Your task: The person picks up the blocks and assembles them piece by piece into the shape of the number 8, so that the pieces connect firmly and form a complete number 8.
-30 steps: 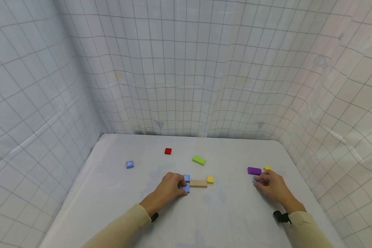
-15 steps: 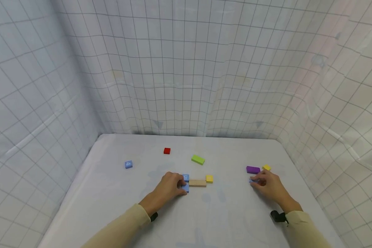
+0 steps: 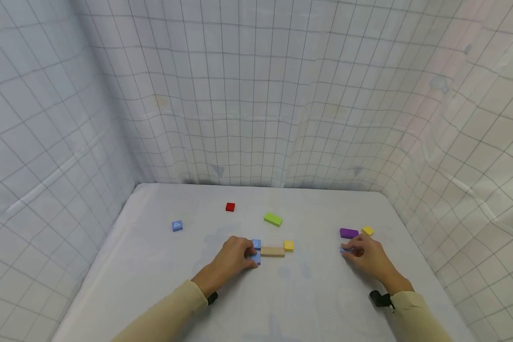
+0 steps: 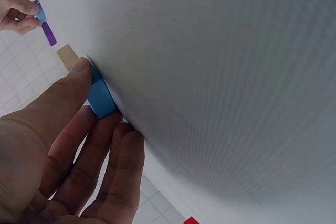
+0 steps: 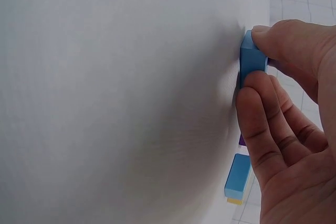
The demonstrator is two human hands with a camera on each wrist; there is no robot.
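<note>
My left hand (image 3: pixel 234 256) pinches small blue blocks in the middle of the table; the far blue block (image 3: pixel 256 243) bears a white mark, and the near blue block (image 3: pixel 256 259) is partly behind my fingers. A tan wooden block (image 3: pixel 272 252) lies against their right side, with a yellow block (image 3: pixel 288 245) by its far right end. On the right, my right hand (image 3: pixel 369 256) pinches another blue block (image 5: pixel 253 61) between thumb and fingers, low at the tabletop. Below that hand in the right wrist view lies one more blue block (image 5: pixel 238 176), which my hand hides in the head view.
Beyond my right hand lie a purple block (image 3: pixel 348 233) and a yellow block (image 3: pixel 367 230). Farther back are a green block (image 3: pixel 273 219) and a red block (image 3: pixel 230 207). A blue block marked 4 (image 3: pixel 177 225) lies at left. Grid-patterned curtains (image 3: pixel 256 118) surround the table.
My right hand has slid a little to the left with its blue block, along the near side of the purple block. The left hand keeps its place on the blue blocks.
</note>
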